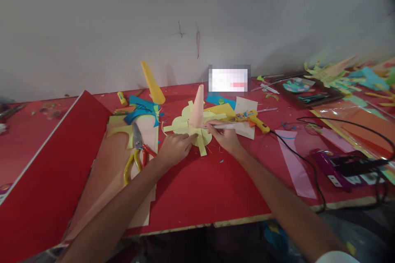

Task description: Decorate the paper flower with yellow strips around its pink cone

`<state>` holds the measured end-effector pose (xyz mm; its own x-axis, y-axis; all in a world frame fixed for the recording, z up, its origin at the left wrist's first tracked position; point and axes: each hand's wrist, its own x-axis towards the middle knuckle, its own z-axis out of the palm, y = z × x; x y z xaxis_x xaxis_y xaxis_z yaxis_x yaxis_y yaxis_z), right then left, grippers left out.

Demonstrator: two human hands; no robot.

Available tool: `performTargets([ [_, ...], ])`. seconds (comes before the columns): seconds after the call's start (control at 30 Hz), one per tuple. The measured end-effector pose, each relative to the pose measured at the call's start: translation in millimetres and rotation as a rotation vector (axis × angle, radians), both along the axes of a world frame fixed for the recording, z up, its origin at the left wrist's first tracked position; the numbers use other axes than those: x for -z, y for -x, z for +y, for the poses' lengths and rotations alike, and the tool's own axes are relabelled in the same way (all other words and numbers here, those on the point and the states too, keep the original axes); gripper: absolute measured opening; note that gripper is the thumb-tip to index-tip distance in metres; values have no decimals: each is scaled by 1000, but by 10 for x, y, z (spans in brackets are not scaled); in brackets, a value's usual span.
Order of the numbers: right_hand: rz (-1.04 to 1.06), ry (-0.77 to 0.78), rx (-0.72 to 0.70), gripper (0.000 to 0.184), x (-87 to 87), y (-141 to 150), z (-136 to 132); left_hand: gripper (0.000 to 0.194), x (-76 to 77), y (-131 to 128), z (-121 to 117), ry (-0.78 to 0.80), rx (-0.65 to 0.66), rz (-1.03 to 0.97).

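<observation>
A pale yellow paper flower (181,123) with rounded petals and narrow strips lies on the red table, and a pale pink paper cone (197,107) stands upright at its centre. My left hand (175,148) rests at the flower's near left edge, fingers curled and pressing on the paper. On the other side, my right hand (226,136) is closed round a slim white pen-like stick (227,126). Its tip points at the foot of the cone; whether it touches is too small to tell.
Scissors (137,141) with red and yellow handles lie left on paper sheets. A yellow cone (153,84) stands behind. To the right are a yellow glue gun (259,121), its black cable (304,158) and a purple box (330,168). A red board (58,164) leans at far left.
</observation>
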<state>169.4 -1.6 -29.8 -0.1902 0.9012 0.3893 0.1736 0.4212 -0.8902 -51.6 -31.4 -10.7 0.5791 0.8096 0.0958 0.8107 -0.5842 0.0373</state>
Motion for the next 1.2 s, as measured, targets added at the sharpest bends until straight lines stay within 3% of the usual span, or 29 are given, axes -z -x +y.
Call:
performTargets([
  [0.27, -6, 132, -105, 17, -3, 19, 16, 43, -23, -21, 5, 82, -62, 29],
  [0.5, -117, 99, -108, 15, -1, 16, 35, 44, -7, -11, 19, 138, -119, -36],
  [1.2, -120, 98, -97, 16, 22, 4, 36, 42, -4, -11, 26, 133, -163, -79],
])
